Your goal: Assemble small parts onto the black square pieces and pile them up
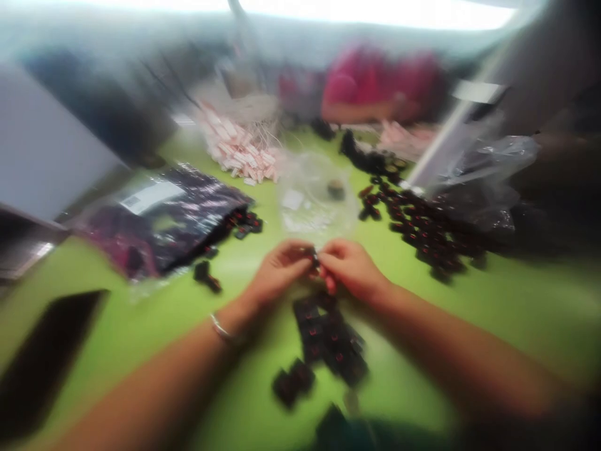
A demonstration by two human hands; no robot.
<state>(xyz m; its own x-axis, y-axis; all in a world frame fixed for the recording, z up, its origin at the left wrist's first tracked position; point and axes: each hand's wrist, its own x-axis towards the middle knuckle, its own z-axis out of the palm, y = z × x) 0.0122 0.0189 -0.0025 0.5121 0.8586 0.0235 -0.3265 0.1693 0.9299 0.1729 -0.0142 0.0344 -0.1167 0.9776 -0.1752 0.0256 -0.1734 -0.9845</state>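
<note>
My left hand (284,268) and my right hand (350,268) meet over the middle of the green table. Between the fingertips of my left hand is a small black part (314,255), mostly covered by the fingers. My right thumb and fingers are pinched together against that same part; whether they hold a second small piece is hidden. Just below the hands lies a group of black square parts (334,338) with red marks. Beyond the hands lies a clear plastic bag (314,216) with small white pieces in it.
A dark plastic bag (188,207) spills black parts at left. More black parts (429,235) spread at right beside a clear bag (498,169). White-and-pink pieces (241,147) are piled at the back. A person in a pink top (364,84) sits across the green table (498,307).
</note>
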